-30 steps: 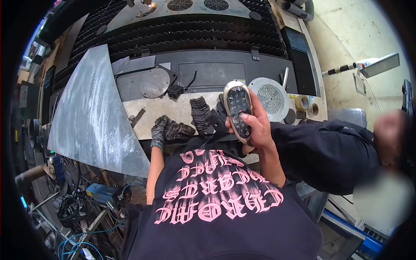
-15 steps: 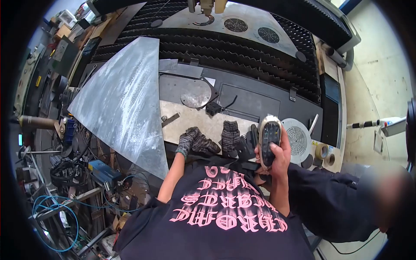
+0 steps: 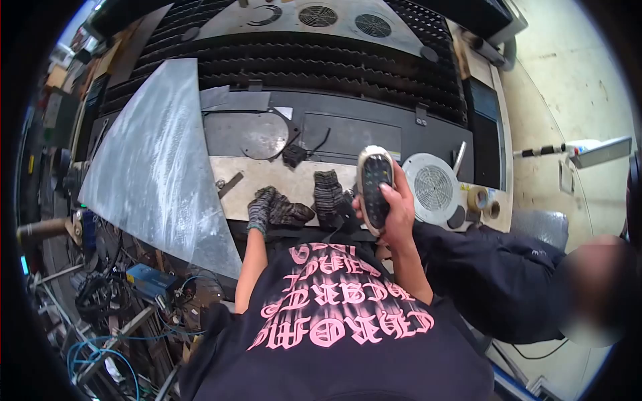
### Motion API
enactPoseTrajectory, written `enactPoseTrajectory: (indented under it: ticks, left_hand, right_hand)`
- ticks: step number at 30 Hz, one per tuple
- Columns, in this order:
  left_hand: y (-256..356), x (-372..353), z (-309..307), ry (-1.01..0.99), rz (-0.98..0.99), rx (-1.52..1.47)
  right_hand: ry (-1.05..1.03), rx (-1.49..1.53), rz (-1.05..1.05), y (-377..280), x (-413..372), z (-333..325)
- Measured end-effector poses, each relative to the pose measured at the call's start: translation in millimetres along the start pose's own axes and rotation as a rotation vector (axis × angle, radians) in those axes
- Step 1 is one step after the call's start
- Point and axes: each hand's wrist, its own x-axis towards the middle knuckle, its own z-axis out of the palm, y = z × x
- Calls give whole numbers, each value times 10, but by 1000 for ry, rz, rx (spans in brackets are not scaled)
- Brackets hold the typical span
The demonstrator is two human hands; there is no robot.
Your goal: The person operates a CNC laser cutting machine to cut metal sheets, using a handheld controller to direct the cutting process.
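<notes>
My right hand [image 3: 400, 212] is bare and wrapped round a dark remote control [image 3: 376, 190] with a pale, worn casing. Its thumb lies on the buttons, and the remote is held upright above the bench edge. My left hand [image 3: 263, 206] wears a grey and black knitted glove with a teal cuff and rests at the front edge of the pale bench strip [image 3: 234, 170]. How its fingers are set cannot be made out in the dark knit. Another knitted glove [image 3: 326, 194] lies between my two hands.
A large sheet metal piece [image 3: 157, 160] lies left. Behind the bench are a slatted cutting bed [image 3: 301, 63] and a black clamp-like part [image 3: 294, 156]. A round grille plate [image 3: 433, 188] and tape rolls [image 3: 477, 198] sit right, near a co-worker's dark sleeve [image 3: 481, 274].
The view has shifted, so the bench and both hands appear further left and higher. My right hand still holds the remote, and my left hand stays at the bench edge.
</notes>
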Motion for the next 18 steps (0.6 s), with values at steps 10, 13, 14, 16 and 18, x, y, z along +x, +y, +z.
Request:
enactPoseTrajectory:
  ticks: [10,13,14,16,18]
  left_hand:
    - [235,-390,281,151,87,196]
    - [253,-430,307,117,136,138]
    - [273,-486,349,123,156,136]
    - [355,-646,504,165,132,138]
    - [389,-706,522,180,142,171]
  right_hand:
    - [67,-120,-69,-8,37,16]
    - [120,-132,-76,38,33,-25]
    - [112,-139,-95,36,18,-28]
    - [135,-158,-121,58,2,-39]
    - [131,-159,-99,98,-2,-111]
